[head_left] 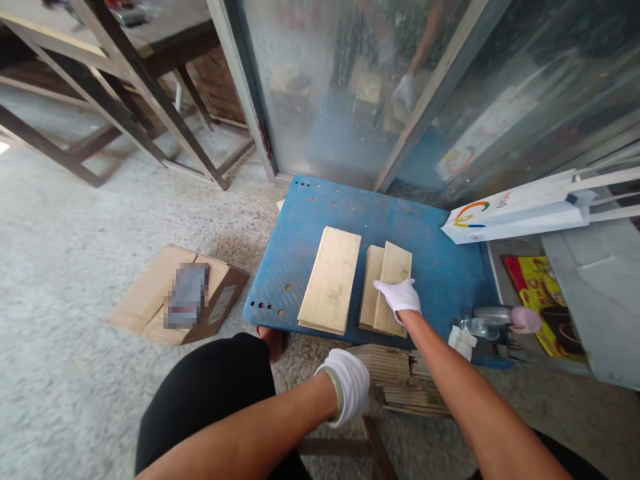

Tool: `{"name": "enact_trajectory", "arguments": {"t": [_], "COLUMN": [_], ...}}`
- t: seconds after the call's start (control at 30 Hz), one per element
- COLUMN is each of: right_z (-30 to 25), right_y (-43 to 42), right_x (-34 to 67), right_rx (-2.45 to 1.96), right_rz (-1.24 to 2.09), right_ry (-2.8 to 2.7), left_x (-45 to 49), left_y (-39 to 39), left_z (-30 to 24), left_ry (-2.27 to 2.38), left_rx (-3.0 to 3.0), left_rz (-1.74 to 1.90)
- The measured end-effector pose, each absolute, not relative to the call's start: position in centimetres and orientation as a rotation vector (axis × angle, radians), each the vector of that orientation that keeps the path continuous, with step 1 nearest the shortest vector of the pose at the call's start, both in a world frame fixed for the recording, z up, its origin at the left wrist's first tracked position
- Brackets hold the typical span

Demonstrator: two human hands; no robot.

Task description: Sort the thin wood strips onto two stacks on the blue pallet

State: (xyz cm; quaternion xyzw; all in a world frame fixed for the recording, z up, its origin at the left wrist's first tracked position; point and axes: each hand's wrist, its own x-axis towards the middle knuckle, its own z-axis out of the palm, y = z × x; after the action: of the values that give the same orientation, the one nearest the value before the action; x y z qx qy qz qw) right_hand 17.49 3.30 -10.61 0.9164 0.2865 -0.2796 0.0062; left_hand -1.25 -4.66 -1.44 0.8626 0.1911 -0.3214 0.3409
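Observation:
Two stacks of pale wooden slats lie on a blue platform (440, 267). The left stack (330, 280) is flat and squared. On the right stack (386, 283) the top slat sits a little askew. My right hand (399, 298), in a white glove, rests with its fingers closed on the near end of that top slat. My left hand (347, 383), also gloved, is curled low near a pile of several more slats (405, 380) at the platform's near edge; what its fingers hold is hidden.
A flattened cardboard box (165, 293) lies on the concrete floor to the left. A white paper bag (520, 213), a plastic bottle (480, 327) and a pink object (525, 319) sit at the right. Glass doors stand behind the platform, and metal table frames (125, 87) at the back left.

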Motion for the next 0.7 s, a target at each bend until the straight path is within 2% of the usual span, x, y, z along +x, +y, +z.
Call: {"name": "enact_trajectory", "arguments": {"t": [0.3,0.7], "right_z": [-12.0,-12.3], "right_y": [5.0,5.6], "right_x": [15.0,13.9], "right_rx": [2.825,2.823], "right_rz": [-0.767,-0.706], "right_ry": [0.817,0.78], "left_x": [-1.3,-1.4], "left_y": [-5.1,-6.4], "left_z": [0.5,-1.0], "left_ry": [0.391,0.467], "left_rx": [2.381,2.422], "left_rz": [-0.751,-0.579]}}
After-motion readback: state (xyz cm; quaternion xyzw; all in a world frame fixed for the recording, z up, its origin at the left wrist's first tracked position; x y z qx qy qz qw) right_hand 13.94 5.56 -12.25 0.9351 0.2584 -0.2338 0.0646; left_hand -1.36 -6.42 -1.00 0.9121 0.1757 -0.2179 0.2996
